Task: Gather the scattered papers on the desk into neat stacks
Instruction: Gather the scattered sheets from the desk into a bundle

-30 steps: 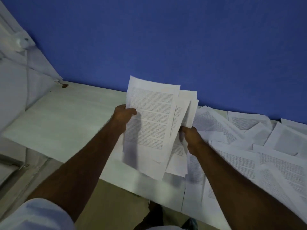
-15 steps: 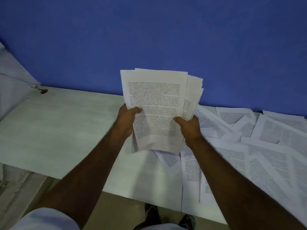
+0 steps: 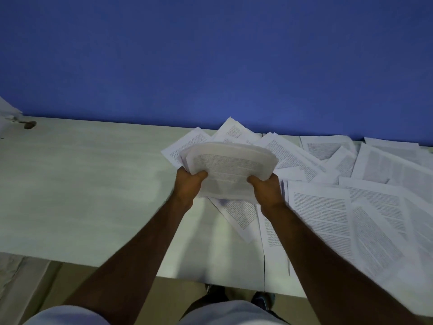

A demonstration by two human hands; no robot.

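Two hands, left hand [image 3: 188, 184] and right hand [image 3: 267, 190], fingers gripping our bundle [image 3: 228, 167], now tipped forward and lowered toward the bench [image 3: 82, 184]; loose sheets [image 3: 328, 207] remain beyond.

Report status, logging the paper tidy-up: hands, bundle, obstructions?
Left hand and right hand grip the paper bundle. Loose sheets cover desk at right. Nothing blocking.

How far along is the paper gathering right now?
Done: no finished stack is visible on the desk. In hand: the left hand and right hand grip a bundle of sheets, bowed and uneven. Left: many loose sheets overlap across the desk's right half, so most of the job remains.
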